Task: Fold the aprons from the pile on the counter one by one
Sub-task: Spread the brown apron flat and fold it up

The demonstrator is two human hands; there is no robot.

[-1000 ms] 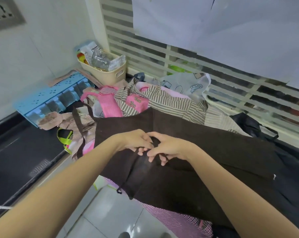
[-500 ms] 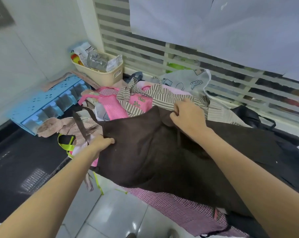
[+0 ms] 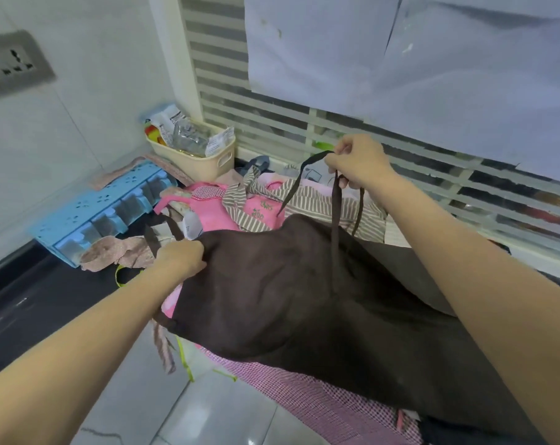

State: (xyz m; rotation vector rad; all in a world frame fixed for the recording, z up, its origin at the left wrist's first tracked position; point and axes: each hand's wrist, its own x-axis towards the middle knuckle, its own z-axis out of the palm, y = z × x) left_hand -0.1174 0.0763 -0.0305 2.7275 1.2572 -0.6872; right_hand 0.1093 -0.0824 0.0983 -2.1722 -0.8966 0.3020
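Brown apron (image 3: 291,284) held over the pile.
Left hand (image 3: 179,256) grips its left edge; right hand (image 3: 357,163) pinches its straps (image 3: 335,220), raised upper centre.

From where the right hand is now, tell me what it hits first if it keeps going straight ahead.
The right hand, gripping the brown apron's straps, points toward the slatted blind behind the counter. Nothing shows between them, so probably the blind, though depth is unclear.
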